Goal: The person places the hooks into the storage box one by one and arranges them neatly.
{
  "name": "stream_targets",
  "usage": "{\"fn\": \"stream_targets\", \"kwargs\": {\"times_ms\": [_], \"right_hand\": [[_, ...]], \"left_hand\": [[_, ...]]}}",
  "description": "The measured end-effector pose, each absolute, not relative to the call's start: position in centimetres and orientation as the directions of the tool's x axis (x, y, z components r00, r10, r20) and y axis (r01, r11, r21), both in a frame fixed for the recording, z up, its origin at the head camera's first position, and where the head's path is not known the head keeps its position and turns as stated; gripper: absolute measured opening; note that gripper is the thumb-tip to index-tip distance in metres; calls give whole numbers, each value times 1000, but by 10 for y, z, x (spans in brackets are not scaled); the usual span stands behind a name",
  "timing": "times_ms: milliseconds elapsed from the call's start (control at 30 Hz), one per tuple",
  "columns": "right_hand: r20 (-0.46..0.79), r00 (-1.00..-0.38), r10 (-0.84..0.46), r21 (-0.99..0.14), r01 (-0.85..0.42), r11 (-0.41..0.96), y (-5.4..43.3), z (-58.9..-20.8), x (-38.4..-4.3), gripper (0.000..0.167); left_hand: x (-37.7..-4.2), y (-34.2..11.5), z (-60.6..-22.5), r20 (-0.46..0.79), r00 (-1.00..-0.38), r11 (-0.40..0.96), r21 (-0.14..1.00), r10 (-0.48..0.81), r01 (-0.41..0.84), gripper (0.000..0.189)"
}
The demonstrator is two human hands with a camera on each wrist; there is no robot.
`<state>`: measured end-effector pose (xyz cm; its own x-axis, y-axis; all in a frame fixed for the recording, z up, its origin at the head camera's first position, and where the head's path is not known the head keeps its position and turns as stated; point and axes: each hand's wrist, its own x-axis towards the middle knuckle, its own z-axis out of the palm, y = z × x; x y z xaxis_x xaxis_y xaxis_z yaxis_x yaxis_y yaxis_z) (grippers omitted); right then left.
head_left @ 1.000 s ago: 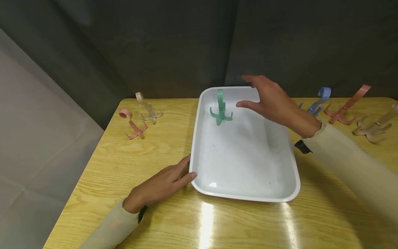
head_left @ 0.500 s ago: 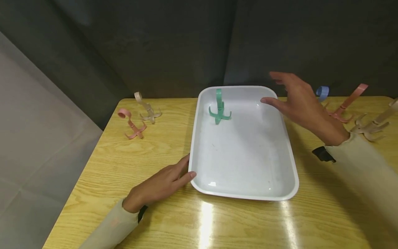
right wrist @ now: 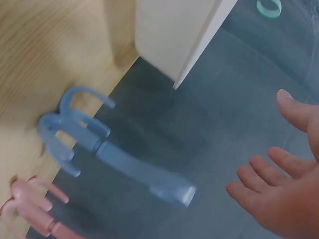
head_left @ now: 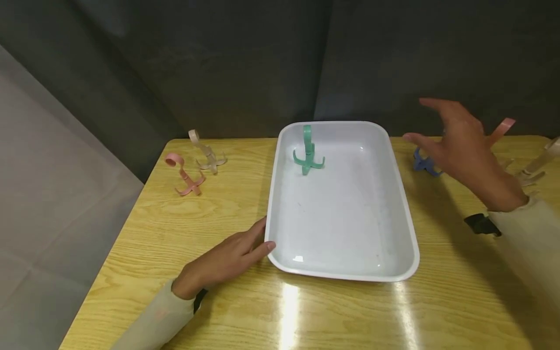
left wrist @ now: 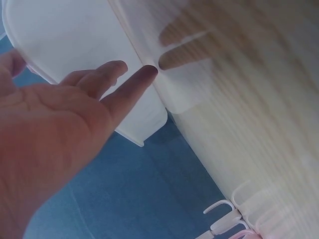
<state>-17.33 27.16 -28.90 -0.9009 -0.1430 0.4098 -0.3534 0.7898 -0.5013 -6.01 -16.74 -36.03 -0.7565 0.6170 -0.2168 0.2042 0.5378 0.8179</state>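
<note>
A white rectangular tray (head_left: 341, 214) lies on the wooden table, a green multi-prong hanging hook (head_left: 308, 158) standing in its far left part. At the tray's left side rests my left hand (head_left: 229, 262), thumb on the rim and fingers extended along the outer wall. My right hand (head_left: 465, 153) is in the air to the right of the tray, thumb and fingers spread with nothing between them. Closest to it is a blue hanging hook (right wrist: 122, 162), its stem pointing toward the fingers in the right wrist view. The head view shows only the blue hook's prongs.
Right of the blue hook stand a red-pink hook (head_left: 502, 130), partly behind the right hand, and a beige hook (head_left: 540, 160). On the table's left are another pink hook (head_left: 189, 181) and another beige hook (head_left: 211, 159). A dark curtain (head_left: 245, 68) hangs behind the table.
My right hand has moved right, from above the tray's far part to over the blue hook, and now hides most of it. The left hand stays on the tray's side.
</note>
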Motion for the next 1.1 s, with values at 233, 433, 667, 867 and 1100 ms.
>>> {"fn": "stream_targets", "kwargs": {"times_ms": [233,433,667,867,1100], "right_hand": [[380,-921,-91,-525,-296,798,294,-295,-176,74],[380,-921,-80,-533,-289,795,310,-304,-174,72],[361,-929,-80,-564,-286,775,322,-313,-178,71],[307,-950,-59,-579,-236,780,326,-318,-181,70],[262,-964,-36,-583,-188,791,329,-324,-182,70]], "left_hand": [[-60,-167,-360,-219,-755,537,819,618,201,70],[-61,-166,-361,-202,-751,537,812,628,230,69],[-61,-167,-360,-205,-756,545,807,621,229,70],[-61,-168,-361,-205,-756,540,811,621,223,70],[-61,-168,-361,-204,-756,536,814,622,222,70]]}}
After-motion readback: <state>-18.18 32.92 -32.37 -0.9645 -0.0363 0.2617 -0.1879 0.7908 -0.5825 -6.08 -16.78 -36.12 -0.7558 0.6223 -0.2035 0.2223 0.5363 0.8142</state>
